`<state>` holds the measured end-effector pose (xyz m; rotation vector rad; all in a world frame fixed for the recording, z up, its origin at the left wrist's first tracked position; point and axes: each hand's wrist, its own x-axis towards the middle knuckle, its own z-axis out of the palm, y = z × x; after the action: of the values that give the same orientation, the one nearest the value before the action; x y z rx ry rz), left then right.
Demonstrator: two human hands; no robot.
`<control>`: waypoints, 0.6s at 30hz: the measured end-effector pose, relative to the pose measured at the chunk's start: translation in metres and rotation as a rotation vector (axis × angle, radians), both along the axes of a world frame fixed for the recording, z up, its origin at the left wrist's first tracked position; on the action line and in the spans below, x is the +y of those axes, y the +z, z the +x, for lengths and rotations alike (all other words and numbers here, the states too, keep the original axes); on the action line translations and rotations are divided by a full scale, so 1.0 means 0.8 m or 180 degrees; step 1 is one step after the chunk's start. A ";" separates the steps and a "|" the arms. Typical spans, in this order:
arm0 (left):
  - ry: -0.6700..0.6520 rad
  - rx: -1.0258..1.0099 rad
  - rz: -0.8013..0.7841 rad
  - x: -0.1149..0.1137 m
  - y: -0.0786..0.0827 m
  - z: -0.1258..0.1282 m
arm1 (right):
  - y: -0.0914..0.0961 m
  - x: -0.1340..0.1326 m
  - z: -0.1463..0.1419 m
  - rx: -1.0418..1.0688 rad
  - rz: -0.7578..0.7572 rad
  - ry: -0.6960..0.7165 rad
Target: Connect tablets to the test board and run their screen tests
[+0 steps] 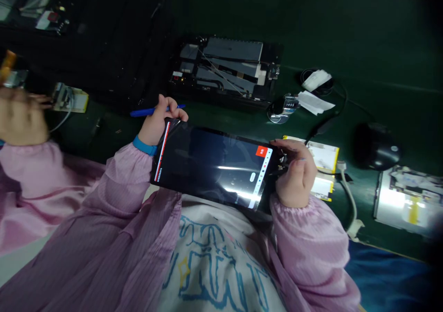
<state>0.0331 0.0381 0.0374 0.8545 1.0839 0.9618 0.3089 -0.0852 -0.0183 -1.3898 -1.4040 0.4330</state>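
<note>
A black tablet [211, 164] with a lit screen, a red stripe along its left end and a red button at its right end, is held over my lap. My left hand [159, 122] grips its left end with the fingers curled round the edge. My right hand [296, 173] is closed on its right end, thumb near the screen's corner. A blue pen [145, 112] lies on the green mat just behind my left hand; whether the fingers touch it is unclear.
An opened tablet chassis [224, 69] lies behind on the green mat [380, 49]. Yellow-edged battery packs [325, 157], a white cable [349, 196], a black mouse [375, 146], a metal part [408, 199] sit right. Another person's hand [19, 118] in a pink sleeve is at left.
</note>
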 end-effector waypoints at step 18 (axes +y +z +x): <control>-0.0164 -0.0093 0.0103 0.002 0.000 -0.002 | 0.030 -0.073 -0.002 -0.1159 -0.0353 0.0583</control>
<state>0.0314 0.0400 0.0372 0.8881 1.0192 0.9481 0.3073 -0.1437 0.0056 -1.4869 -1.8372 0.3932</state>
